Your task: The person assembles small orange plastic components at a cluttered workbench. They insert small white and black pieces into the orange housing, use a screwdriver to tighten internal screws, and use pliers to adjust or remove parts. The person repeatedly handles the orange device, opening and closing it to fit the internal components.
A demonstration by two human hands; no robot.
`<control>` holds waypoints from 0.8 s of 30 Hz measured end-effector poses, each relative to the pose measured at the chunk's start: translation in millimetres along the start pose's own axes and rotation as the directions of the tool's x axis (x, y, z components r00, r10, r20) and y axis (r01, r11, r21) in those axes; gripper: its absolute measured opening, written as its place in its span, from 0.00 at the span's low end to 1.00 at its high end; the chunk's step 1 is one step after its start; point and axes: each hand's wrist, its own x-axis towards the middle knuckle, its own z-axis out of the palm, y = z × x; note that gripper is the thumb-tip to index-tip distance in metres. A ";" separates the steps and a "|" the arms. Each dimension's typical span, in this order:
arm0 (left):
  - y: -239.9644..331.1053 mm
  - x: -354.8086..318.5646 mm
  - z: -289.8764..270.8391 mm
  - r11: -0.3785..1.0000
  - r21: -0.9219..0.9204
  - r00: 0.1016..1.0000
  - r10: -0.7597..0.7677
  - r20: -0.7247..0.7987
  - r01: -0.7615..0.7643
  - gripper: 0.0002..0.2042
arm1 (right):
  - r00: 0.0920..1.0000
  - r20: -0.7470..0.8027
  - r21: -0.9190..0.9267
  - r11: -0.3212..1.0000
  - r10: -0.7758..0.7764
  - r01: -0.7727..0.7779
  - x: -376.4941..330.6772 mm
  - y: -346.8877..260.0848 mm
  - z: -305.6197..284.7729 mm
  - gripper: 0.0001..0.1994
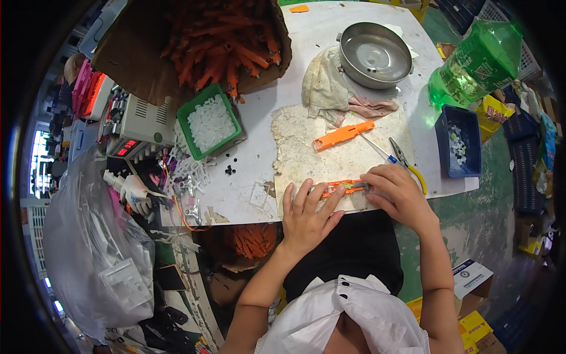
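Note:
A long orange plastic housing (349, 187) lies on the work sheet close to the table's front edge, its inner side with small parts facing up. The fingers of my left hand (309, 212) rest over its left end and hold it down. My right hand (401, 192) is curled round its right end, thumb on the near side; the fingertips hide what else may be there. Beyond lies another orange housing piece (344, 136), closed side up. A thin screwdriver (380, 148) and yellow-handled pliers (413, 167) lie just past my right hand.
Left stands a green bin (234, 127) of whitish small parts, below a carton (132, 71) of orange pieces. A power unit (147, 118) sits beside loose parts and wires. Farther off are a metal bowl (375, 53), rags (324, 85), a green bottle (480, 62) and a blue bin (463, 171).

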 end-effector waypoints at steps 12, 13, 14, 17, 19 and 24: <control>0.6 0.0 0.1 1.000 -0.020 1.000 -0.005 -0.004 0.005 0.24 | 1.000 0.002 -0.151 0.988 -0.022 0.022 7.5 -8.6 6.3 0.08; 0.5 0.5 -0.3 1.000 -0.022 1.000 -0.003 -0.007 0.003 0.24 | 1.000 0.001 -0.161 0.987 -0.027 0.027 6.8 -8.6 6.1 0.08; 0.7 1.0 -0.6 1.000 -0.025 1.000 -0.001 -0.010 0.001 0.24 | 0.999 -0.001 -0.170 0.985 -0.033 0.033 5.6 -7.6 7.5 0.09; 1.3 2.2 -2.1 0.999 -0.032 1.000 -0.006 -0.004 0.006 0.24 | 0.999 -0.022 -0.075 0.997 -0.029 0.028 -0.9 0.8 11.6 0.11; 1.9 0.9 -2.8 0.999 -0.034 1.000 -0.009 -0.001 0.009 0.24 | 0.998 -0.044 -0.021 0.999 -0.035 0.034 -5.2 3.2 12.5 0.12; 4.5 1.2 -6.2 0.998 -0.059 1.000 -0.020 0.017 0.021 0.23 | 0.993 -0.100 -0.067 0.996 -0.060 0.053 -11.4 -3.1 15.0 0.14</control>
